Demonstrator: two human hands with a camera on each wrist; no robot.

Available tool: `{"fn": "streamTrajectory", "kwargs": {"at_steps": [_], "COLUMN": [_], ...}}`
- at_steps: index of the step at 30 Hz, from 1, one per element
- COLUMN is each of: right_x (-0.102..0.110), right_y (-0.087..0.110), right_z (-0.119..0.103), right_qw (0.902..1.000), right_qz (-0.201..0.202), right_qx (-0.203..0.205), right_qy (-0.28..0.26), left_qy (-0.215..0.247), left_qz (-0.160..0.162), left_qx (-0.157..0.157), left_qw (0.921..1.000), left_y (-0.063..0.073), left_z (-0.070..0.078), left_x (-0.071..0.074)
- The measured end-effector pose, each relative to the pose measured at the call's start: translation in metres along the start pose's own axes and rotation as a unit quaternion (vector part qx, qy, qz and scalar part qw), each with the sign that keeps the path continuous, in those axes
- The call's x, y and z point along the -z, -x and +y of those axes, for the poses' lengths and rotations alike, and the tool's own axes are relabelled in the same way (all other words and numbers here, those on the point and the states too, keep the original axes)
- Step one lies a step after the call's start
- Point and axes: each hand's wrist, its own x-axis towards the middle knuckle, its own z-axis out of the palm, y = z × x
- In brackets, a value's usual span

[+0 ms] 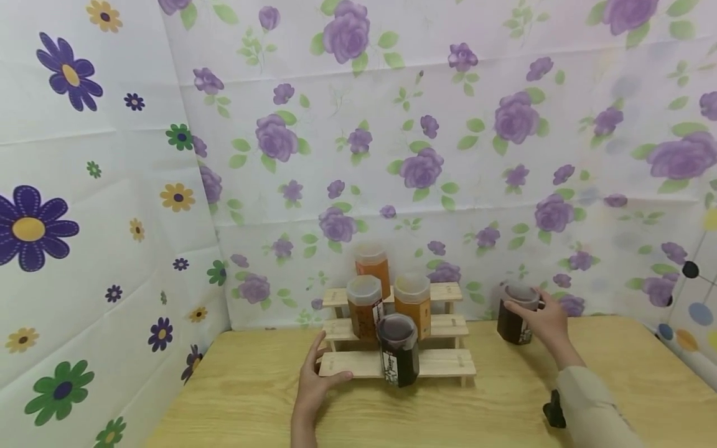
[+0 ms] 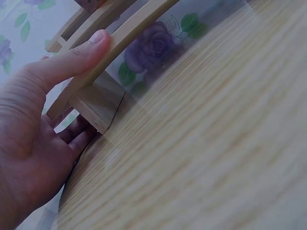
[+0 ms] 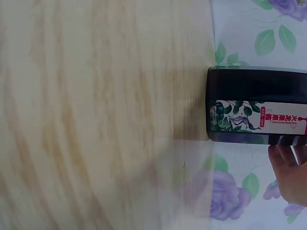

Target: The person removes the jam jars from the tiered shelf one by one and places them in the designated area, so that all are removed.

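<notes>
A three-step wooden stand (image 1: pixel 448 363) holds several lidded jars. One dark jar (image 1: pixel 400 358) is on the lowest step; two amber jars, a left one (image 1: pixel 364 317) and a right one (image 1: pixel 413 311), stand on the middle step. Another orange jar (image 1: pixel 374 269) is at the top. My left hand (image 1: pixel 313 381) grips the stand's left end, its thumb over the front plank (image 2: pixel 139 25) in the left wrist view. To the right, my right hand (image 1: pixel 548 320) holds a second dark jar (image 1: pixel 508 322). This jar's label (image 3: pixel 268 117) shows plants and red characters; the lid is out of that view.
The wood-grain table (image 1: pixel 246 404) extends around the stand. Behind it hangs a white cloth (image 1: pixel 482 180) with purple flowers, and another flowered sheet (image 1: pixel 129 249) covers the left side. A small black object (image 1: pixel 554 410) lies beside the right sleeve.
</notes>
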Motion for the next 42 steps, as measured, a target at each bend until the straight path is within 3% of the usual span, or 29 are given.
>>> {"fn": "streamTrajectory", "kwargs": {"at_steps": [5,14,18,22,29,42], "right_x": [0.002,0.008,0.014,0.014,-0.007,-0.076], "right_y": [-0.004,-0.01,-0.007,-0.003,0.006,0.016], "right_z": [-0.002,-0.017,-0.03,-0.058,-0.118,-0.221], "right_qw": [0.9997,0.995,0.9939,0.9938,0.9878,0.96], "right_qz": [-0.006,-0.07,-0.064,-0.052,-0.085,-0.143], "right_qx": [0.005,-0.014,0.009,0.033,0.075,0.151], "right_qy": [-0.023,-0.069,-0.089,-0.093,-0.106,-0.187], "left_qy": [-0.004,-0.007,-0.005,0.0,0.001,-0.012], "left_qz": [0.006,0.015,0.01,0.009,0.007,0.006], "left_qx": [-0.002,-0.002,0.003,0.007,0.013,0.014], "left_qw": [1.0,0.9999,0.9999,0.9999,0.9999,0.9998], "left_y": [-0.001,-0.004,-0.003,-0.002,0.001,0.001], "left_z": [0.005,0.006,0.004,0.003,0.002,0.002], "left_x": [-0.003,0.0,0.001,0.0,-0.001,-0.004]}}
